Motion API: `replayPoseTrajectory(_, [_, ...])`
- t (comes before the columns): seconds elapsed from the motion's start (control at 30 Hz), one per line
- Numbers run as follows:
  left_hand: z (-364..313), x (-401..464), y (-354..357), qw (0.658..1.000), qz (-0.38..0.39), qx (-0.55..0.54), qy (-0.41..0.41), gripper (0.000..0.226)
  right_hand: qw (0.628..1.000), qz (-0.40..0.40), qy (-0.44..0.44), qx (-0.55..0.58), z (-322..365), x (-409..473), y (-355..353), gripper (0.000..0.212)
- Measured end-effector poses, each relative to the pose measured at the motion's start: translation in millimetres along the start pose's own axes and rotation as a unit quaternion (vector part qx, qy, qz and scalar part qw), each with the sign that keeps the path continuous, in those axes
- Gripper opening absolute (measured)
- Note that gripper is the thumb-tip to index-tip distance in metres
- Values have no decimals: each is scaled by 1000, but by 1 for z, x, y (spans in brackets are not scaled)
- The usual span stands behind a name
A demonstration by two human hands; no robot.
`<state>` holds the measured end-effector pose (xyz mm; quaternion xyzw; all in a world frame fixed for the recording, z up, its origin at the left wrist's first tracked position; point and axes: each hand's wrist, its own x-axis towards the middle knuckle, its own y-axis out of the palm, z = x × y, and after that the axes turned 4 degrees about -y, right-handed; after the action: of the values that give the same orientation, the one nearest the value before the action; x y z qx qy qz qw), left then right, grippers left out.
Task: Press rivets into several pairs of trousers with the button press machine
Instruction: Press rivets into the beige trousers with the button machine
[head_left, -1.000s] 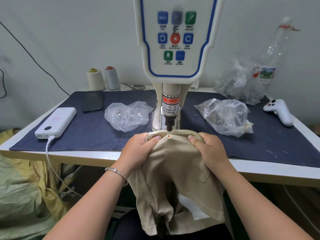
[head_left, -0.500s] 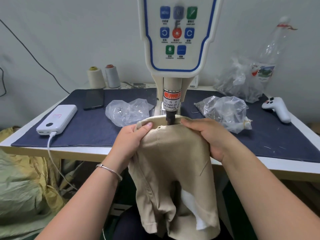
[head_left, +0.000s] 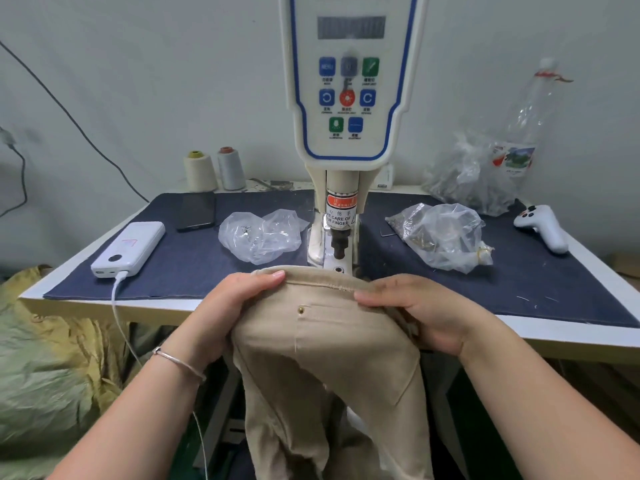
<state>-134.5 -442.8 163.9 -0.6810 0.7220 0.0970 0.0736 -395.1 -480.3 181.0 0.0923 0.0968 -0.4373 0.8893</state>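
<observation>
Left hand [head_left: 221,306], right hand [head_left: 415,310] grip trousers [head_left: 329,358] waistband; brass rivet [head_left: 301,309] between grips, clear of press [head_left: 341,237].

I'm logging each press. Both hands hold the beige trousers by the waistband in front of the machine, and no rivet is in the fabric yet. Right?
Not quite. The head view shows a small brass rivet already set in the beige trousers, just below the waistband. The rest holds: the left hand and right hand grip the waistband in front of the machine.
</observation>
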Motion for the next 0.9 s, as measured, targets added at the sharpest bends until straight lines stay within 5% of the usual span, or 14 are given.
replayPoseTrajectory(0.27, [-22,-37,-2,994,62,-66,58,60,983,166,-32,-71,11,-45,-32,41])
replayPoseTrajectory(0.4, [-28,-44,-4,990,95,-78,71,49,986,142,-72,-56,20,-55,-31,37])
replayPoseTrajectory(0.57, [-31,-50,-11,983,165,-65,51,65,984,81,-158,-25,30,-58,-7,18])
replayPoseTrajectory(0.73, [-40,-45,-1,973,229,32,22,50,983,111,-142,34,32,-52,25,18])
replayPoseTrajectory(0.83, [-49,-43,23,955,254,151,20,70,988,86,-126,-26,31,-43,41,14])
replayPoseTrajectory(0.9, [-53,-43,38,943,228,240,30,60,987,47,-130,-81,31,-41,46,13])
